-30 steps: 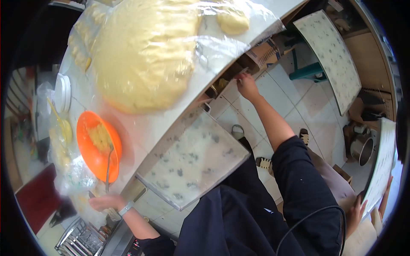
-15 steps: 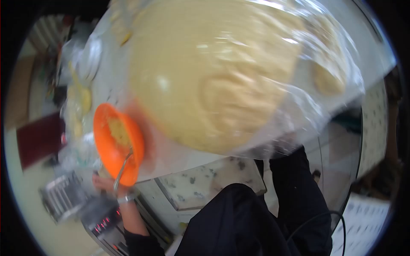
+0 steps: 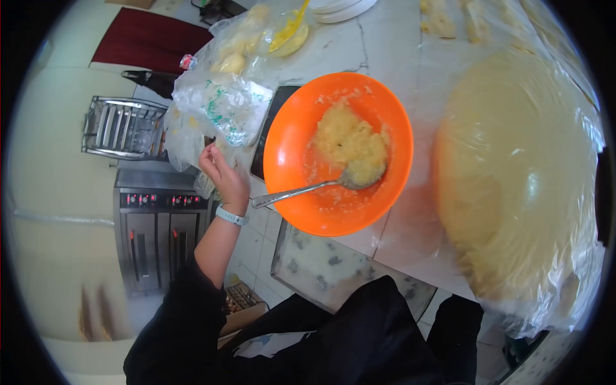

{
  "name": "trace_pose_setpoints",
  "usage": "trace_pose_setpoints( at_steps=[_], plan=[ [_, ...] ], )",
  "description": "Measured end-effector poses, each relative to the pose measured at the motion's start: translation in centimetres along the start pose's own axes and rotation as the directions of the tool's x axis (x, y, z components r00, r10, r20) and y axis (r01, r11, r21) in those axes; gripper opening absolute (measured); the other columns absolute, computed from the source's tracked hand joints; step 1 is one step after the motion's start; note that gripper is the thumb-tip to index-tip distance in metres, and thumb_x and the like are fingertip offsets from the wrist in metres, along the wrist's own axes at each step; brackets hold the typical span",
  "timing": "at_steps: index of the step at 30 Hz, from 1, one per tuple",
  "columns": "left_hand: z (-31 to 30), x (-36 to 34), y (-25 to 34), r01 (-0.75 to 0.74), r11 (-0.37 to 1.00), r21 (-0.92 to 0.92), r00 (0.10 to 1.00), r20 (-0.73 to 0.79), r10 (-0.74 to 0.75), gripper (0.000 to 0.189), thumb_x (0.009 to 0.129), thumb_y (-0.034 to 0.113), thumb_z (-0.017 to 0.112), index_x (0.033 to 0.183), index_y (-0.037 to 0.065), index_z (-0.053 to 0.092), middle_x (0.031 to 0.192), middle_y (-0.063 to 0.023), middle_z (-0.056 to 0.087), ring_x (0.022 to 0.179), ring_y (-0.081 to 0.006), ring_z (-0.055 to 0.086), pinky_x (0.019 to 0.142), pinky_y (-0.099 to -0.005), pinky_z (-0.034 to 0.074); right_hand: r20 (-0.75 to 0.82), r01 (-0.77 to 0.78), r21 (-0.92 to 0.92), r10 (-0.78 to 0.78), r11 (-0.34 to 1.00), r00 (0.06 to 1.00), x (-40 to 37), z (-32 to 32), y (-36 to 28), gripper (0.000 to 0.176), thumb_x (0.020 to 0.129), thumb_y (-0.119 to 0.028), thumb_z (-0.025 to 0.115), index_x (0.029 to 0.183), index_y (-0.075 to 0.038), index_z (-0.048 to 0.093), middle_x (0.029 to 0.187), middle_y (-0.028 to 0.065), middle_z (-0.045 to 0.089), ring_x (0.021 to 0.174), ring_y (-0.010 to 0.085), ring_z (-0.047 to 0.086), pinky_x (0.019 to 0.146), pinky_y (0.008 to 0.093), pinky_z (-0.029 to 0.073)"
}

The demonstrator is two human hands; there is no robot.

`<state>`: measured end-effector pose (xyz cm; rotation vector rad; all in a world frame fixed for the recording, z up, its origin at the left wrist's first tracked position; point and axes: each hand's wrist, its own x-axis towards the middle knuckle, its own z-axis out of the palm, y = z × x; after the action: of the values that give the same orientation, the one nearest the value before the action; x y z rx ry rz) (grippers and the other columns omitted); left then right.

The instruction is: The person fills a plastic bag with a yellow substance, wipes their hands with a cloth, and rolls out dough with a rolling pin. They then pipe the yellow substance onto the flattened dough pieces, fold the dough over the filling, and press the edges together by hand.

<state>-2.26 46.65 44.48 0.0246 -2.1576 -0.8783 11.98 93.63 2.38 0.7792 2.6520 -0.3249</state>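
My left hand (image 3: 226, 178), with a pale band at the wrist, is beside the crinkled clear plastic bag (image 3: 234, 109), left of an orange bowl (image 3: 289, 125). Its fingers are loosely bent, and I see nothing held in them. The bowl contains a yellow mashed mixture (image 3: 343, 136) and a metal spoon (image 3: 292, 193), whose handle rests across the rim towards my hand. On the right, a large, rounded, pale-yellow mass (image 3: 507, 173) lies under clear plastic. My right hand is out of view.
A dark flat device (image 3: 273, 119) lies partly under the bowl's left side. Farther back are a small bowl of yellow food (image 3: 292, 42), bagged pale dough balls (image 3: 232, 63) and stacked white plates (image 3: 340, 9). An oven (image 3: 160, 224) and a metal toaster (image 3: 125, 128) stand left.
The view has swung left, so the orange bowl now appears central and the plastic-covered mass far right. My left hand appears higher in view, its fingers more clearly visible.
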Motion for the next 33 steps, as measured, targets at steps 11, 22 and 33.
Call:
trace_pose_setpoints(
  at_steps=[11,22,33],
  plan=[
    [0.0,-0.1,-0.1,0.056,0.995,-0.088,0.998,-0.001,-0.056,0.028,0.100,0.026,0.040,0.112,0.002,0.045,0.114,-0.0106,0.043,0.106,-0.0185,0.042,0.095,-0.0315,0.033,0.025,-0.011,-0.054,0.013,0.998,1.000,1.1,0.4,0.0,0.028,0.084,-0.019,0.053,0.107,-0.007,0.064,0.113,0.0151,0.063,0.103,0.0325,0.060,0.088,0.0405,0.047],
    [-0.1,-0.1,0.0,0.048,0.993,-0.110,0.999,-0.014,-0.050,0.027,0.100,0.025,0.040,0.112,0.001,0.045,0.111,-0.0098,0.045,0.105,-0.0170,0.043,0.095,-0.0294,0.033,0.038,0.015,-0.093,-0.012,0.996,0.999,1.6,1.0,-0.4,0.030,0.085,-0.020,0.054,0.111,-0.006,0.062,0.115,0.0153,0.062,0.104,0.0327,0.060,0.089,0.0400,0.046],
    [0.0,-0.2,0.6,0.062,0.994,-0.095,0.998,0.001,-0.062,0.026,0.100,0.024,0.040,0.111,0.001,0.046,0.110,-0.0092,0.045,0.102,-0.0167,0.043,0.092,-0.0294,0.034,0.052,0.017,-0.130,-0.011,0.991,0.999,1.9,1.0,-0.2,0.033,0.086,-0.021,0.054,0.114,-0.005,0.061,0.116,0.0155,0.061,0.105,0.0328,0.059,0.091,0.0394,0.045]
  ],
)
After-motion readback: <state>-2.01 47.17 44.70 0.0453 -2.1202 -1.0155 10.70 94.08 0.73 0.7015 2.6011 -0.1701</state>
